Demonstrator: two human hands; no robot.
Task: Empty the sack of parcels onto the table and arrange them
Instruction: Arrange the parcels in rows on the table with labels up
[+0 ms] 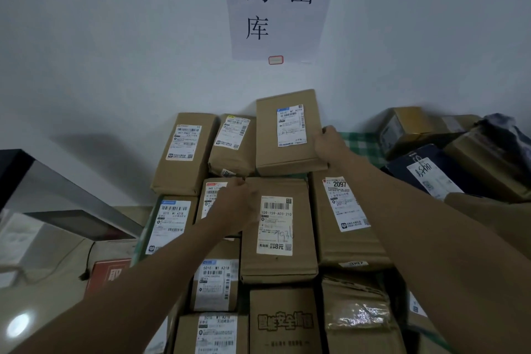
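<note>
Head cam: cardboard parcels lie packed label-up; landmark = parcel 159-159-A03-210 (277, 230). Right hand (329, 141) grips right edge of the 501E parcel (288, 132) just behind it, near the wall (115, 66). Left hand (237, 207) rests over landmark's left edge, grip can't tell. Right of landmark: parcel 2097 (344, 215), then green-check cloth (362, 146), unsorted pile w/ navy box (431, 175).

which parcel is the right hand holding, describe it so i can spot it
Start at the paper sign on the wall and drop straight down to the back row of parcels. The right hand grips the tallest brown box there, leaning on the wall, rising above its neighbours.
</note>
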